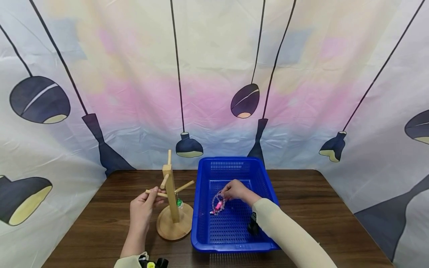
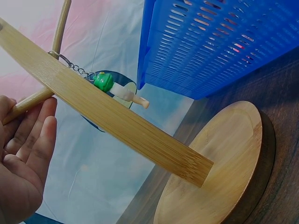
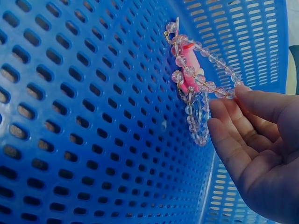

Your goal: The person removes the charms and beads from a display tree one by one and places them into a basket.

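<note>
My left hand [image 1: 140, 210] holds one peg of a wooden stand [image 1: 172, 208] with a round base, between thumb and fingers. From another peg hangs a keychain [image 2: 103, 82] with a green and white figure. Inside the blue basket [image 1: 231, 247], my right hand [image 1: 236, 190] pinches a bracelet of clear pinkish beads [image 3: 219, 92] by its edge, the loop lifted at the fingertips. A bright pink charm [image 3: 188, 70] shows through that loop. Below it, another strand of clear beads [image 3: 198, 136] and a metal ring lie against the basket's perforated floor.
The basket stands just right of the wooden stand on a dark brown wooden table [image 1: 311, 216]. Behind the table hangs a cloth backdrop [image 1: 214, 56] printed with lamps. Bare pegs [image 1: 165, 181] stick out from the post at several heights.
</note>
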Tool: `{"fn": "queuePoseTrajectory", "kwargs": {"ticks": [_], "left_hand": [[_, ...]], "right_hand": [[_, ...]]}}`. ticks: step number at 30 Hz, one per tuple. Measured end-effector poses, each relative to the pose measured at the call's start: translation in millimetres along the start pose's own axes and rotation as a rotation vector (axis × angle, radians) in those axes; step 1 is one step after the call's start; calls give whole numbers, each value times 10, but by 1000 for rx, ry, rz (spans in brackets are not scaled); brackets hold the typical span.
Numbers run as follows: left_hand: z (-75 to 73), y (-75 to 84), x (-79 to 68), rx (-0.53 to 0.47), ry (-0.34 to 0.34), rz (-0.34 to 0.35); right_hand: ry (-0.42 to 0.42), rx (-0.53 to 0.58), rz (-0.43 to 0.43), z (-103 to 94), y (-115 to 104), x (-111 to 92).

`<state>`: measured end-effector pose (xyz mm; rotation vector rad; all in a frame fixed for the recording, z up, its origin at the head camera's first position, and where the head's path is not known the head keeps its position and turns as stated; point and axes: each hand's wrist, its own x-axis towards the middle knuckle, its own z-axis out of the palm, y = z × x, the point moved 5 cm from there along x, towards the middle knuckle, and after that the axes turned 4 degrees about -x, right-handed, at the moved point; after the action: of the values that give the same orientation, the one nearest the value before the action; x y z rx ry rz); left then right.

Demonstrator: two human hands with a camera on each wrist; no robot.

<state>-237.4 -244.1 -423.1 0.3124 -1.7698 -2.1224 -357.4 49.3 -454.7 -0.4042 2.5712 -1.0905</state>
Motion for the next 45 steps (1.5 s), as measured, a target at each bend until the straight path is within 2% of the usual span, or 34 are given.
{"fn": "queuePoseTrajectory", "kwargs": {"ticks": [7, 14, 25, 32, 41, 45], "left_hand": [[6, 12, 7, 3, -8, 14], [-22, 10, 21, 29, 17, 20], [-23, 2, 12, 22, 8, -7], [-15, 3, -3, 34, 15, -8], [-9, 8, -14, 56, 16, -6], [-6, 7, -12, 52, 21, -2]], "right_hand": [[21, -11, 26, 9, 71, 48], [28, -34, 28, 42, 105, 109], [39, 34, 96, 72, 182, 115], [50, 66, 101, 85, 198, 108], [75, -24, 84, 86, 169, 76], [55, -34, 60, 82, 176, 94]]}}
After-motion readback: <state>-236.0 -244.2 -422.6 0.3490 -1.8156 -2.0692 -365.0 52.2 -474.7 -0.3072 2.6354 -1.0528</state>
